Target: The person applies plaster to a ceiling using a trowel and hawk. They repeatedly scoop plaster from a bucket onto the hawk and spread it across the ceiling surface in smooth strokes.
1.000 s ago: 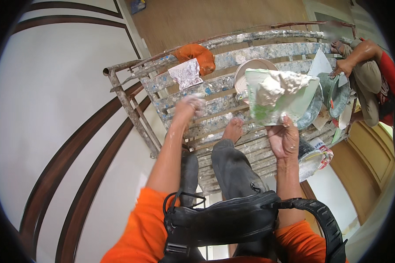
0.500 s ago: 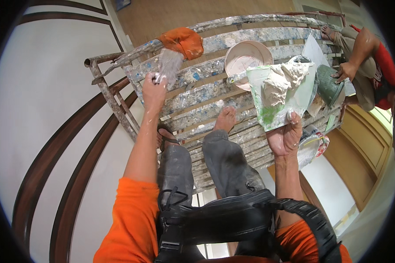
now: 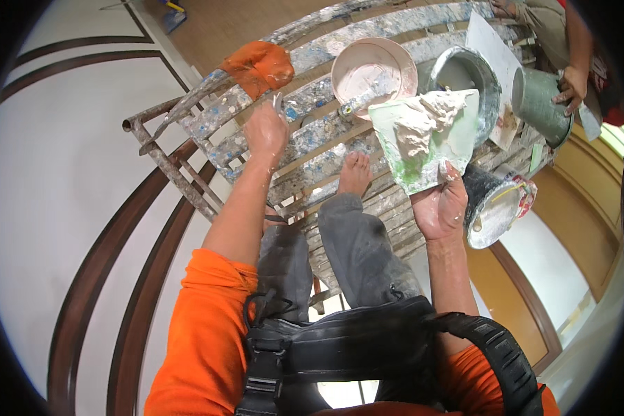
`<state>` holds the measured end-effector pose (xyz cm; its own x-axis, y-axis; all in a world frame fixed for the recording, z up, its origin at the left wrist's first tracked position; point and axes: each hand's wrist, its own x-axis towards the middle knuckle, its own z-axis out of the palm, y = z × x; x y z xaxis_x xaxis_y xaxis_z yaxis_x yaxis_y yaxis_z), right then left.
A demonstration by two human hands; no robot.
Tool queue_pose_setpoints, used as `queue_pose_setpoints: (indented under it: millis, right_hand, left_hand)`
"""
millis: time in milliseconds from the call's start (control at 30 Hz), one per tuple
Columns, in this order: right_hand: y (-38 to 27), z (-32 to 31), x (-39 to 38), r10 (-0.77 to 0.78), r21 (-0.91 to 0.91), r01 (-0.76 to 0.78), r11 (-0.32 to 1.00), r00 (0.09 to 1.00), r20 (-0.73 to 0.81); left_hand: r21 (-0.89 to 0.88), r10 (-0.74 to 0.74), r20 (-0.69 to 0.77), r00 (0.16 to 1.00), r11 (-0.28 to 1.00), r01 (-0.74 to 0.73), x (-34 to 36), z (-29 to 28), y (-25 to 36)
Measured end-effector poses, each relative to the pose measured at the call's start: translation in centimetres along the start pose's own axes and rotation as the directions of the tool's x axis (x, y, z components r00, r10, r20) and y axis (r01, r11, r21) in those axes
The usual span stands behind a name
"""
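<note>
L hand [image 3: 267,132] is now appearing just below the orange rag [image 3: 258,67], farther to the right of it than in the prev. frame, and the blade [image 3: 277,102] is turning edge-on, so only a thin bright strip of it is showing. L hand is closing as a fist on the blade; the exact finger positions are staying hidden, so I cannot tell them.

R hand [image 3: 439,208] is holding the board [image 3: 457,142] at its near edge, palm up, w/ thumb pressing on top. White paste [image 3: 430,121] is lying in a heap, mainly on the board's far part. Board is overlapping the grey bucket [image 3: 494,83] in view, and the pale tub [image 3: 350,59] is standing near its far-left corner, on the scaffold [image 3: 218,111].

Bare foot [image 3: 355,173] is resting on the slats, btwn both hands. At far R, a co-worker's hand [image 3: 572,89] is gripping the green bucket [image 3: 544,107], which is tilting.
</note>
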<state>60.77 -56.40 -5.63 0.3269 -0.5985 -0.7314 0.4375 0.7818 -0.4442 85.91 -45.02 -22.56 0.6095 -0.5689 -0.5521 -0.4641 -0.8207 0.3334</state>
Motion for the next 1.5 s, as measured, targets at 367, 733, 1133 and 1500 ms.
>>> queue_pose_setpoints:
  millis: [367,733,1133,1500]
  right_hand:
    - [0.0,-2.4,-0.4,-0.040,0.020,0.044,0.999,0.985,-0.165]
    - [5.5,-2.7,-2.8,0.323,0.014,-0.323,0.946,0.942,-0.090]
    - [8.3,1.7,-2.9,0.450,-0.116,-0.443,0.889,0.892,0.039]
    - [4.2,10.4,-5.0,0.446,-0.274,-0.397,0.876,0.883,0.145]
  left_hand:
    - [-0.108,0.027,0.112,0.993,0.994,-0.015,-5.8,3.5,2.4]
    - [-0.932,-0.210,0.310,0.927,0.125,0.340,-11.2,-9.7,-2.4]
    - [-0.602,0.305,-0.306,0.902,0.671,-0.432,-15.3,-9.9,-6.2]
    - [-0.576,-0.269,-0.235,0.934,0.812,0.089,-25.2,-19.2,-14.8]
